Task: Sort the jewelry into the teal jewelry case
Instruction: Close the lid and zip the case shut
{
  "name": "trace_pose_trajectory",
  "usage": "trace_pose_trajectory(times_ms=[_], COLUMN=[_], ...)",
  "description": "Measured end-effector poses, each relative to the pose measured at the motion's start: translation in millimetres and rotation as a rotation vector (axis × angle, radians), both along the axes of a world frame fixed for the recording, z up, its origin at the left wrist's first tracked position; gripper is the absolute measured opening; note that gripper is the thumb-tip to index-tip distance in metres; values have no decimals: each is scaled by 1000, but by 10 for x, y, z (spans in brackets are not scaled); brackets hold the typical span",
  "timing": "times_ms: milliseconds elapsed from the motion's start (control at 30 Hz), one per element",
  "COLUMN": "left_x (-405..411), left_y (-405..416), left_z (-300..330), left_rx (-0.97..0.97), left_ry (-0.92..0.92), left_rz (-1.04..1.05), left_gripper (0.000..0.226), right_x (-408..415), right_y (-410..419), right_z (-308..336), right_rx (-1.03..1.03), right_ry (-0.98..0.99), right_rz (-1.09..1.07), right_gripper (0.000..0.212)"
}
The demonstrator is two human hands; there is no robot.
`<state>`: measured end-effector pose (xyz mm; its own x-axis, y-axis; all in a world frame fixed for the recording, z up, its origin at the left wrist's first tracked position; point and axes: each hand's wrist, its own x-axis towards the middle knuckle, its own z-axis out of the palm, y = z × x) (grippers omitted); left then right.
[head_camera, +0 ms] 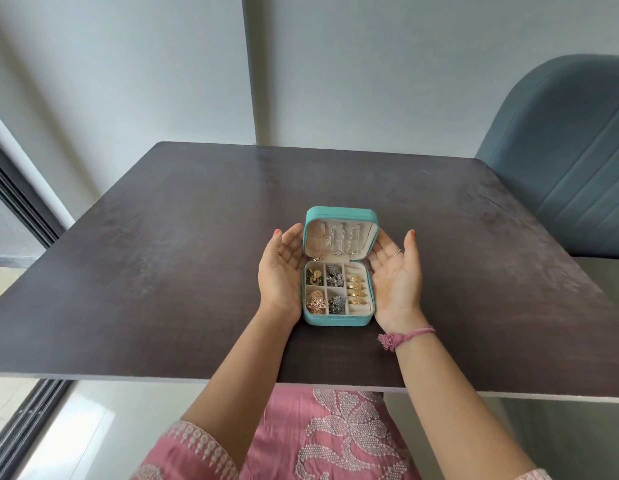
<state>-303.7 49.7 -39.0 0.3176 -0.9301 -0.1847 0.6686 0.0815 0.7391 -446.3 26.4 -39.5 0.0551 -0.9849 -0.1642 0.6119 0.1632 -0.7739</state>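
- Teal jewelry case (339, 318) sits open at mid-table on the dark wood table (162, 254), lid upright at the far side, tray toward the person.
- Lid (341, 213) – chains (342, 242) hang on hooks inside, silver ones at centre/right, a pinkish one at left.
- Tray, left col.: gold earrings (315, 277) w/ dark stones far, rose-gold earrings (316, 303) near.
- Middle col.: silver earrings (334, 275) far, another dark silver pair near.
- Right col.: gold rings (356, 289) stacked in the ring roll.
- Left hand (282, 271) beside case's left wall, palm up, fingers relaxed & spread – holds nothing; can't tell if it touches the case.
- Right hand (396, 278) same on the right side, palm up, empty; thin ring on one finger, pink thread bracelet (405, 337) at wrist.
- Blue-grey chair (560, 150) at table's far right.
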Motion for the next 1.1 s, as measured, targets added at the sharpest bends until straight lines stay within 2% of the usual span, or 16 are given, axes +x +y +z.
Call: trace_pose_trajectory(times_ms=[167, 300, 500, 567, 733, 800, 967, 1033, 1100], left_x=[-6, -11, -13, -14, -11, 39, 184, 245, 302], left_y=[12, 15, 26, 30, 185, 289, 411, 375, 297], left_z=[1, 27, 25, 27, -22, -90, -135, -144, -126], left_rx=[-34, -18, 1, 17, -17, -21, -11, 1, 6], left_ry=[8, 86, 57, -21, -470, -574, -573, -573, -609], left_rz=[14, 30, 45, 38, -108, -218, -381, -406, -397], left_gripper=[31, 26, 19, 22, 42, 56, 61, 56, 47], right_x=[-7, -26, -25, -17, -15, -55, -253, -325, -359], right_y=[34, 56, 103, 114, 195, 264, 371, 358, 339], right_z=[14, 33, 44, 38, 42, 11, -11, 3, -8], right_rx=[-17, -14, -25, -35, -156, -243, -463, -514, -560], right_ry=[-36, -22, 59, 116, 382, 540, 1120, 1245, 1275], right_rz=[3, 12, 27, 22, 27, 85, 398, 474, 492], right_gripper=[59, 58, 56, 52, 35, 37, 85, 99, 101])
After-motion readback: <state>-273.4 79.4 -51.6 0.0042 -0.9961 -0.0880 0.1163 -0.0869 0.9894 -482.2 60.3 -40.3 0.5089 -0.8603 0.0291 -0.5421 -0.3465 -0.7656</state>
